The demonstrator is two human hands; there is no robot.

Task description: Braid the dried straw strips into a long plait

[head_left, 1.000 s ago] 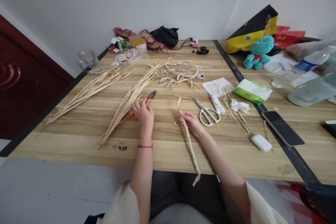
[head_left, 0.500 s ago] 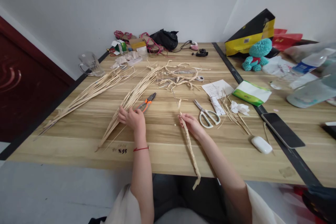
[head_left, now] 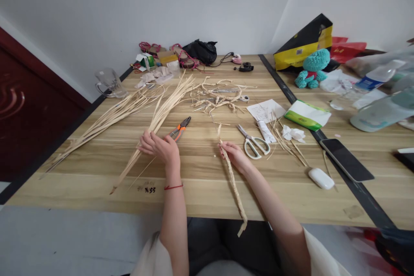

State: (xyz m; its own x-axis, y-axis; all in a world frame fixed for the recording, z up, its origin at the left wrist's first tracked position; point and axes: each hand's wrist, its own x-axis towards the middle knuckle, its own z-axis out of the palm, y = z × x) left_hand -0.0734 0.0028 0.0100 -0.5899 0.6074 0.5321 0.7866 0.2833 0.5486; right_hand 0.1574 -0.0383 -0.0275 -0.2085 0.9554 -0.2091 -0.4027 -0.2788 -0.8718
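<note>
My left hand (head_left: 161,146) is closed round a bundle of pale straw-like strips (head_left: 168,105), its fingers wrapped over the lower half. The bundle slants across the table, its narrow tied end toward me. My right hand (head_left: 234,155) pinches a wrapped, braid-like straw strip (head_left: 233,183) near its upper end; the lower end hangs past the table's edge. Pliers (head_left: 181,128) with orange and grey handles lie just right of my left hand. White-handled scissors (head_left: 254,142) rest to the right of my right hand. Twisted straw pieces (head_left: 223,97) lie beyond both hands.
A second strip bundle (head_left: 100,127) lies at the left, near a glass mug (head_left: 110,83). On the right are a phone (head_left: 347,159), a white case (head_left: 321,178), a tissue pack (head_left: 307,114), a crocheted toy (head_left: 313,69) and a water bottle (head_left: 371,82). A black bag (head_left: 201,51) sits at the back.
My left hand has shifted slightly with the strip bundle; the bundle's near end has swung left and its strips are gathered closer. My right hand keeps its hold, nearly still.
</note>
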